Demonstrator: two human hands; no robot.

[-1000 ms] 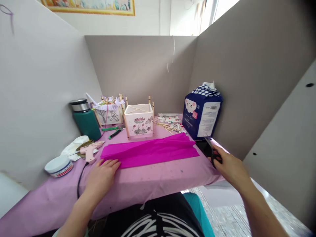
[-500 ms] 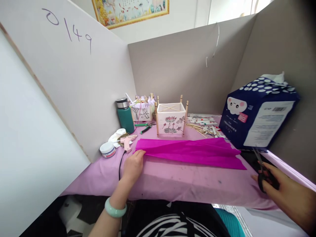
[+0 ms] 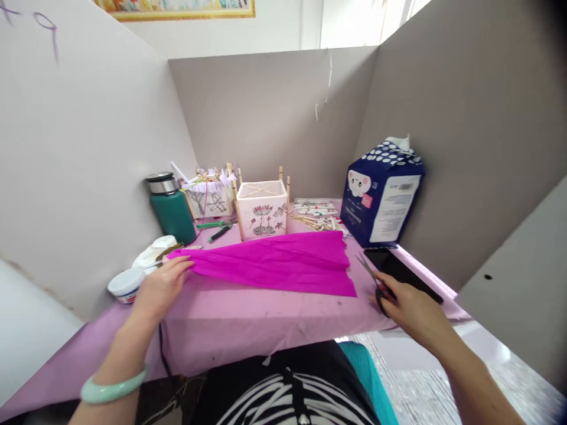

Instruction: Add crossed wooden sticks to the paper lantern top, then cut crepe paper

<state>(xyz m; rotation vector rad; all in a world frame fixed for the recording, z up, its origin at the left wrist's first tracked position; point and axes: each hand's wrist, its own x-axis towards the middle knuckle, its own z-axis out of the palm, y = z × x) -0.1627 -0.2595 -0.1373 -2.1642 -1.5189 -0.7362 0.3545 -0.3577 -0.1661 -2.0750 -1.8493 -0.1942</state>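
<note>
A long strip of magenta paper (image 3: 274,262) lies across the pink-covered table, its right end ragged. My left hand (image 3: 163,286) pinches the strip's left end between thumb and fingers. In my right hand (image 3: 407,304) is a pair of black-handled scissors (image 3: 376,282), blades slightly apart and pointing up and left, a little to the right of the paper. The blades do not touch the strip. Just behind the paper stands a white box lantern (image 3: 263,209) with wooden corner sticks and a lotus drawing.
A green bottle (image 3: 172,212), a white round tub (image 3: 127,285) and green-handled pliers (image 3: 220,229) are at the left. Behind are a second decorated box (image 3: 211,199), sticks (image 3: 321,222) and markers (image 3: 315,206). A blue tissue pack (image 3: 383,195) and black phone (image 3: 403,273) stand or lie right.
The view has turned right, so the table's things appear farther left. The magenta strip's left end is gathered narrower in my left hand. My right hand with the scissors is nearer the strip's right end.
</note>
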